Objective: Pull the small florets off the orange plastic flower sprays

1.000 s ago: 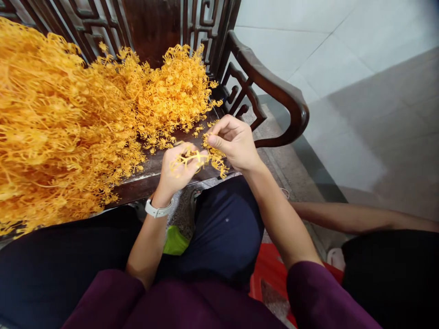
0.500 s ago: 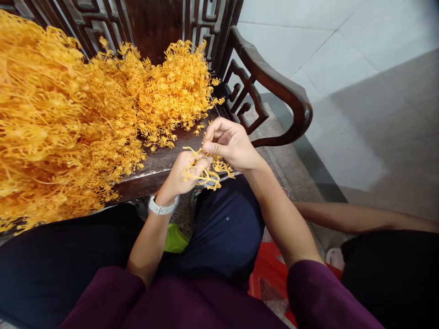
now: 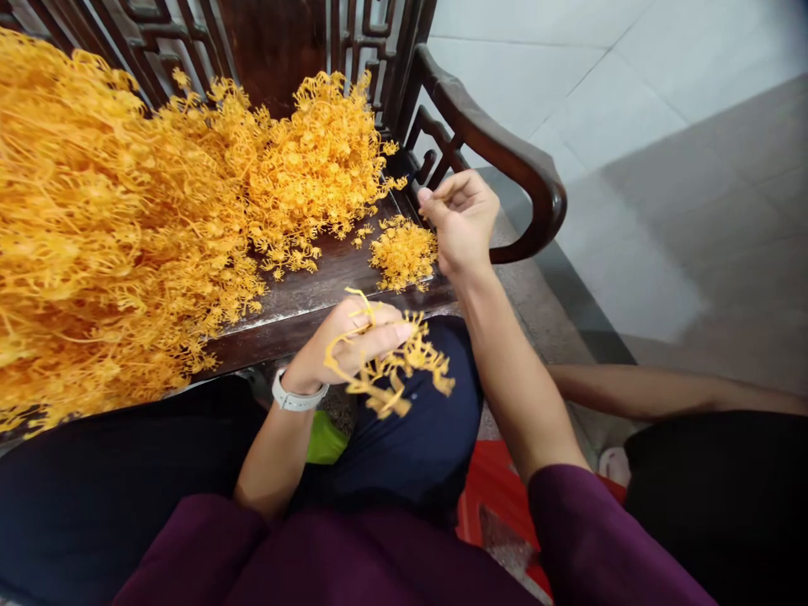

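Observation:
My left hand (image 3: 344, 337), with a pale watch band (image 3: 301, 396) on its wrist, is closed around thin yellow branched plastic sprigs (image 3: 429, 353), which hang over my knee, partly blurred. Their curled tips spread past the fingers. My right hand (image 3: 465, 223) is raised beside the bench's armrest, thumb and fingers pinched together; what lies between them, if anything, I cannot make out. Just left of it, a small heap of yellow flower-like pieces (image 3: 404, 252) rests on the wooden seat (image 3: 309, 296). A much larger mass of yellow plastic sprigs (image 3: 119, 227) covers the seat's left side.
The dark carved armrest (image 3: 536, 181) curves round on the right, and a latticed backrest (image 3: 271, 50) stands behind. Another person's forearm (image 3: 656, 391) reaches in from the right. Below are a red plastic object (image 3: 489, 484) and something bright green (image 3: 325, 442).
My right hand has left the sprigs and moved up and right towards the armrest, uncovering the small heap. My left hand has lowered slightly, still holding the sprigs.

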The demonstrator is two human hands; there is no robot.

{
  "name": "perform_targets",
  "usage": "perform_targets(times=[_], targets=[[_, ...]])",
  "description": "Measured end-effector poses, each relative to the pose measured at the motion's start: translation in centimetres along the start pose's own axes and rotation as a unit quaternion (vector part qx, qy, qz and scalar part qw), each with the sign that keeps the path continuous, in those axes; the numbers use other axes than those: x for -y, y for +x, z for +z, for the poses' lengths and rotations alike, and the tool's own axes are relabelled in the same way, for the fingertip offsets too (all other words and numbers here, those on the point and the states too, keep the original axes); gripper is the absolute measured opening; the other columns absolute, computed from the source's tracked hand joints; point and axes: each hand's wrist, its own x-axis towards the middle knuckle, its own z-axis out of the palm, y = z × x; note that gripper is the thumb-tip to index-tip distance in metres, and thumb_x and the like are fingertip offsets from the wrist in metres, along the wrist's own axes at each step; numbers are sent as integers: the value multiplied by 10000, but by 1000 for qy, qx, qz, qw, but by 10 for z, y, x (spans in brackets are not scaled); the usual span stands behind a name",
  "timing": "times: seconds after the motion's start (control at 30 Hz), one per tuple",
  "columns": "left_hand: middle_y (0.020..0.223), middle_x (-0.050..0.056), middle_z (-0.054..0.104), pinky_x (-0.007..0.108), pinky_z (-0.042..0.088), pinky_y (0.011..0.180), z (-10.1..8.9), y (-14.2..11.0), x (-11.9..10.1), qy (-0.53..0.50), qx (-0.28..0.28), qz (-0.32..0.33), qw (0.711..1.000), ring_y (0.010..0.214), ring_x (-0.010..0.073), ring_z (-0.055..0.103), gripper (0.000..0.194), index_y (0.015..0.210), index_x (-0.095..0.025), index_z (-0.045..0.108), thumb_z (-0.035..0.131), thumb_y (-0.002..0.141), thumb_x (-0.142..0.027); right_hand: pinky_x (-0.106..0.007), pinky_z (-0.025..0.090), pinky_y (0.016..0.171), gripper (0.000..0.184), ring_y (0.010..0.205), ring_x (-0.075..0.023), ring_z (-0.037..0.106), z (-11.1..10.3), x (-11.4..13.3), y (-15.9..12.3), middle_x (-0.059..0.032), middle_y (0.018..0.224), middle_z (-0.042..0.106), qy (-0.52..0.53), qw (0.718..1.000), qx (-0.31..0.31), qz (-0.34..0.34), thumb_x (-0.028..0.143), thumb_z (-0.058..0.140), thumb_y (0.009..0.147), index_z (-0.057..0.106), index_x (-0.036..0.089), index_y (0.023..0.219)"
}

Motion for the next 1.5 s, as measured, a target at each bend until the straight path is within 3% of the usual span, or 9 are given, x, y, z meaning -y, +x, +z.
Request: perform_targets(times=[0.2, 0.3, 0.5, 0.63, 0.8, 0.93, 1.13, 1.27, 1.5], targets=[[572, -5, 513, 283, 365, 504, -12, 7, 16, 17, -174, 1, 985, 526, 115, 462, 461, 633, -208, 609, 645, 1020, -456, -328, 507, 602, 329, 648, -154, 551, -45, -68, 20, 11, 720, 564, -38, 985, -14, 165, 390, 828, 767, 560, 239, 883], [599, 6, 554, 275, 372, 500, -25, 11, 31, 37, -241, -2, 970, 539, 115, 481, 458, 637, -211, 644, 685, 997, -492, -326, 507, 591, 281, 692, -167, 570, -52, -78, 17, -12, 752, 593, -67, 980, -11, 185, 316, 808, 738, 587, 224, 885], [603, -1, 551, 258, 391, 517, -26, 15, 34, 78, -270, 15, 960, 565, 115, 492, 467, 640, -204, 648, 699, 987, -512, -320, 548, 655, 292, 866, -202, 651, -53, -72, 16, -70, 939, 693, -74, 976, 18, 205, 235, 805, 693, 655, 190, 940], [598, -5, 552, 261, 378, 509, -23, 14, 28, 104, -264, 23, 959, 543, 110, 471, 446, 671, -201, 666, 672, 1012, -488, -272, 503, 594, 253, 722, -147, 616, -46, -52, 12, -37, 843, 710, -59, 985, 31, 160, 356, 837, 778, 680, 198, 899], [765, 34, 697, 290, 495, 658, -24, 12, 24, 179, -237, 48, 954, 688, 151, 616, 356, 845, -195, 756, 620, 1048, -455, -253, 492, 597, 456, 613, -105, 580, -28, 2, -7, -11, 763, 733, 17, 972, 219, 87, 661, 694, 954, 751, 208, 953], [745, 27, 700, 298, 505, 685, -24, 12, 26, 201, -259, 51, 943, 691, 162, 635, 340, 869, -188, 770, 628, 1045, -442, -265, 510, 663, 523, 681, -115, 613, -14, 41, -20, -12, 818, 716, 38, 945, 321, 51, 702, 632, 986, 799, 207, 969], [912, 59, 786, 313, 519, 803, -27, 11, 24, 280, -189, 77, 938, 818, 187, 708, 265, 973, -185, 784, 601, 1062, -354, -267, 484, 747, 551, 775, -123, 605, -2, 51, -23, -7, 820, 696, 27, 934, 354, 47, 687, 601, 1010, 789, 195, 849], [784, 27, 718, 304, 456, 720, -29, 11, 27, 314, -139, 94, 934, 696, 158, 623, 289, 832, -189, 712, 599, 1058, -329, -251, 463, 669, 420, 700, -107, 568, 3, 49, -25, 11, 742, 675, 69, 906, 408, 86, 585, 829, 885, 773, 172, 828], [787, 10, 699, 285, 448, 705, -23, 9, 25, 226, -108, 47, 967, 680, 140, 603, 286, 916, -182, 720, 573, 1075, -369, -256, 484, 621, 396, 664, -118, 597, 0, 46, -24, -28, 755, 741, 98, 933, 322, 130, 565, 866, 852, 812, 174, 812]])
